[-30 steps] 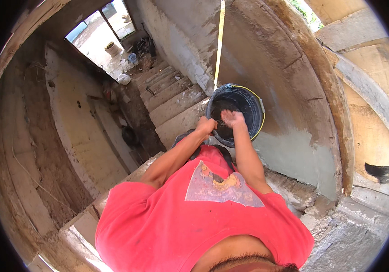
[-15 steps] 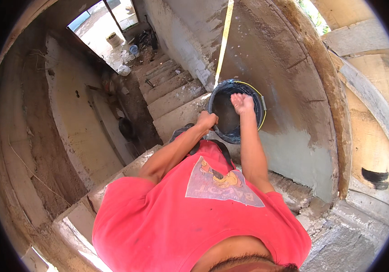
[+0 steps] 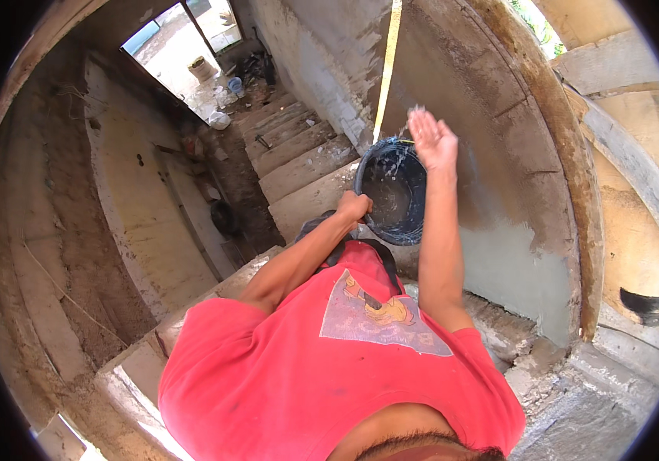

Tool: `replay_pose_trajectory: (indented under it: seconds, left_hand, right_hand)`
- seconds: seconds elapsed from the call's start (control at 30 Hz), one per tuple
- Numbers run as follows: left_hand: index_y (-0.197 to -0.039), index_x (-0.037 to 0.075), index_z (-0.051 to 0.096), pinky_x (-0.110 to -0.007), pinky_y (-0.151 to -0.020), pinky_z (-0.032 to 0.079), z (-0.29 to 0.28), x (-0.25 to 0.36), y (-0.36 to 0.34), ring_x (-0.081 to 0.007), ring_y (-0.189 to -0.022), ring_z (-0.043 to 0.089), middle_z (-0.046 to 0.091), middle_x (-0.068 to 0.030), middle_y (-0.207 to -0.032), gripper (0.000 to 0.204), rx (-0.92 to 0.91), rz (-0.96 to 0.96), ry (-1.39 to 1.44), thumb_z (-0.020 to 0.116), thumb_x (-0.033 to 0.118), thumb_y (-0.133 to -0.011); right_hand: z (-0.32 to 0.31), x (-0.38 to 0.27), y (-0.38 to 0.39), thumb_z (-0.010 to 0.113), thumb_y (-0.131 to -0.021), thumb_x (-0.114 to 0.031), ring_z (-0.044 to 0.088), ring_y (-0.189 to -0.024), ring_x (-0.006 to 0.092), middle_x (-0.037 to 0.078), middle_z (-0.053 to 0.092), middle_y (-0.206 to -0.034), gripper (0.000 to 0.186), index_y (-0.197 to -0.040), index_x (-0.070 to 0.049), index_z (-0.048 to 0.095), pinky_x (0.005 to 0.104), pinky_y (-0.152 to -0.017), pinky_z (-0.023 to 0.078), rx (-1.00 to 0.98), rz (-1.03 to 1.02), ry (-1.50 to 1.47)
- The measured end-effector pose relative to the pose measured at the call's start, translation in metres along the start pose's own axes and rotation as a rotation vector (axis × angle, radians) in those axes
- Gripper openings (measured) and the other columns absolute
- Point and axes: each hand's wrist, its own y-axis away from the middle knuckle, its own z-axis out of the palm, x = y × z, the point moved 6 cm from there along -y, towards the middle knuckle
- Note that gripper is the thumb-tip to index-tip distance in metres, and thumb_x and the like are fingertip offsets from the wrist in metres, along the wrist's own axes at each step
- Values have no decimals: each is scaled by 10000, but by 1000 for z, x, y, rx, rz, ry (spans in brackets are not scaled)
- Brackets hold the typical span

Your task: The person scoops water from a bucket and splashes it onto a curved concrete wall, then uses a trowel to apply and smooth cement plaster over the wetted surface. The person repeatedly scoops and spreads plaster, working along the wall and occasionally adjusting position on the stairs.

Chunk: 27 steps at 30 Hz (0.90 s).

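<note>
A black bucket [image 3: 362, 175] with murky water inside is tipped a little beside the wall. My left hand [image 3: 355, 206] grips its near left rim, fingers curled over the edge. Above the bucket's right side my right hand [image 3: 434, 143] is raised with its fingers stretched out, and drops of water fly around the fingertips. It holds nothing and hides part of the right rim. The wall [image 3: 491, 169] just beyond is dark and wet-looking above, with a smooth grey plastered patch [image 3: 518, 269] lower down.
Concrete stairs [image 3: 306, 170] with rubble descend ahead to a bright doorway [image 3: 183, 54]. A yellow strap or strip [image 3: 388, 69] runs along the wall above the bucket. A curved wooden board [image 3: 575, 192] edges the wall on the right. Rough masonry [image 3: 575, 407] lies at lower right.
My right hand has come up out of the bucket and moved right toward the wall, flinging water drops. My left hand keeps its hold on the rim.
</note>
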Motion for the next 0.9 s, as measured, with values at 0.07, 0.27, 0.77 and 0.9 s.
replay_pose_trajectory:
  seconds: [0.07,0.27,0.77,0.9]
  left_hand:
    - [-861,-163,671,-467,-555,547,-1,5,6,-371,-732,693,683,-265,-865,312,-2,3,-4,677,48,-632]
    - [-807,-159,673,-458,-557,553,-4,9,5,-362,-735,695,684,-259,-848,286,8,-6,80,680,50,-612]
    - [-789,-120,679,-445,-530,542,-1,-11,-14,-356,-690,669,672,-220,-824,218,10,4,64,668,29,-630]
    - [-772,-126,691,-440,-510,536,2,-6,-2,-378,-670,679,678,-219,-806,218,-9,23,52,671,33,-624]
  right_hand:
    - [45,-31,-4,343,-1091,-255,476,-1376,437,293,451,-1493,542,-1490,112,318,543,-1122,456,-72,-70,86]
    - [-54,11,3,359,-1081,-248,640,-1149,412,273,589,-1321,478,-1398,104,424,492,-981,571,283,-19,368]
    - [-65,59,9,294,-1106,-299,538,-1311,419,251,494,-1474,516,-1432,85,411,547,-1110,463,137,122,-62]
    - [71,-19,-3,377,-1089,-287,472,-1384,402,284,428,-1508,577,-1498,112,303,518,-1157,422,-218,-82,129]
